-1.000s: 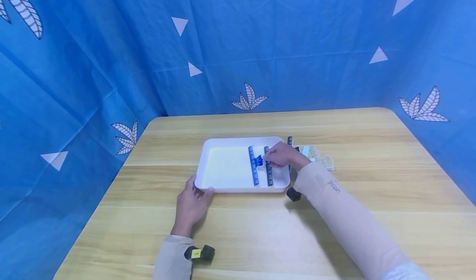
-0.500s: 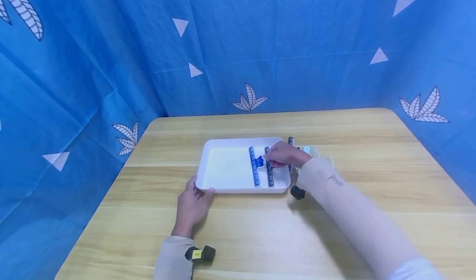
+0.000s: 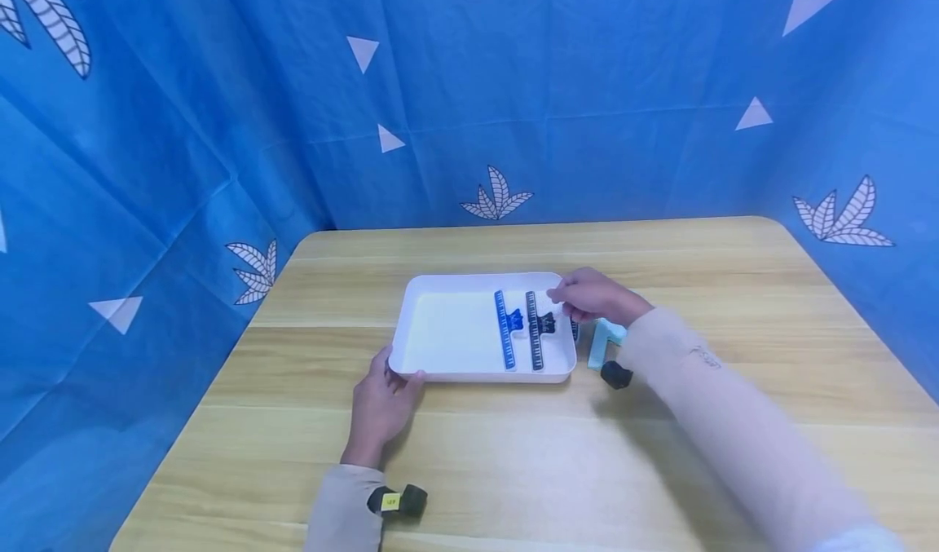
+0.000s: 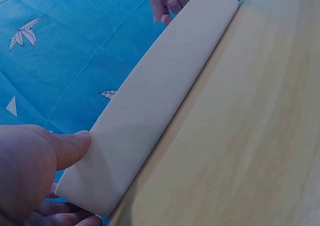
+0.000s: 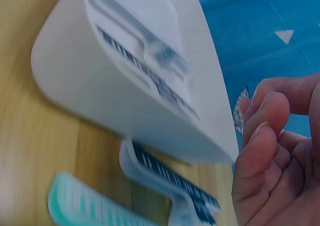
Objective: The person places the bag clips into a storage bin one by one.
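Observation:
A white tray (image 3: 477, 377) sits on the wooden table. My left hand (image 3: 381, 405) grips its near left corner; in the left wrist view the thumb (image 4: 75, 145) presses the rim and the other fingers go round the corner. Inside the tray, at its right side, a blue clip (image 3: 504, 332) with a piano-key pattern lies parallel to a black one (image 3: 535, 332). My right hand (image 3: 590, 293) is over the tray's right edge. Its fingers (image 5: 256, 151) are loosely curled, with nothing between them.
On the table just right of the tray lies another dark piano-key clip (image 5: 172, 173), partly hidden in the head view. Beside it is a teal one (image 3: 597, 344), partly under my right forearm (image 3: 704, 381). A blue patterned curtain (image 3: 440, 87) hangs behind the table.
My right hand has let go of the black clip and moved right, uncovering its star-shaped handle in the tray. My left hand keeps its place on the tray.

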Motion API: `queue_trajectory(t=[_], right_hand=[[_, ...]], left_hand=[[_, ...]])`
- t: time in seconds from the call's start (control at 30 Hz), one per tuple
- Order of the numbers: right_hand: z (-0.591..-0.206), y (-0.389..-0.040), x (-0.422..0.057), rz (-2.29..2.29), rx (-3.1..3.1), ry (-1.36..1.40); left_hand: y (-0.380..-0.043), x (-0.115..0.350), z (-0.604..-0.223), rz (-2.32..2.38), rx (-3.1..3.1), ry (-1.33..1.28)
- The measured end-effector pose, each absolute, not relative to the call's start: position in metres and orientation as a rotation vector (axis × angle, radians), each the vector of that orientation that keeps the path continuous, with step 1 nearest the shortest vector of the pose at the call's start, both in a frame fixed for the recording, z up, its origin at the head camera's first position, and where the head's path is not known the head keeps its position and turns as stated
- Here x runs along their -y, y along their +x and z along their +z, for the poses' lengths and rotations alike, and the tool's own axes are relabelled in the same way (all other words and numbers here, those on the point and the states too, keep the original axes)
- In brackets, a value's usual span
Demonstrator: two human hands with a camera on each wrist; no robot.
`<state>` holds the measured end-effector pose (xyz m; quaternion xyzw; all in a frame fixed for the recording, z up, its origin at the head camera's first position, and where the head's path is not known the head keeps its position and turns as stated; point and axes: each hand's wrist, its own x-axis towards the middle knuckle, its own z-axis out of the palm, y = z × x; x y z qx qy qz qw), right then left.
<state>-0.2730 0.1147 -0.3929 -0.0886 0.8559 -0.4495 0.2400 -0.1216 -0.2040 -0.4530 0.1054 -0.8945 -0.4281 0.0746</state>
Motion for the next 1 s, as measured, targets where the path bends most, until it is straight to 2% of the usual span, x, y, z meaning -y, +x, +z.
queue_trajectory(t=[1.0], right_hand=[[-0.410, -0.267, -0.227, -1.137, -2.423, -0.093]], left_hand=[[-0.120, 0.202, -0.453, -1.284, 2.659, 0.302]])
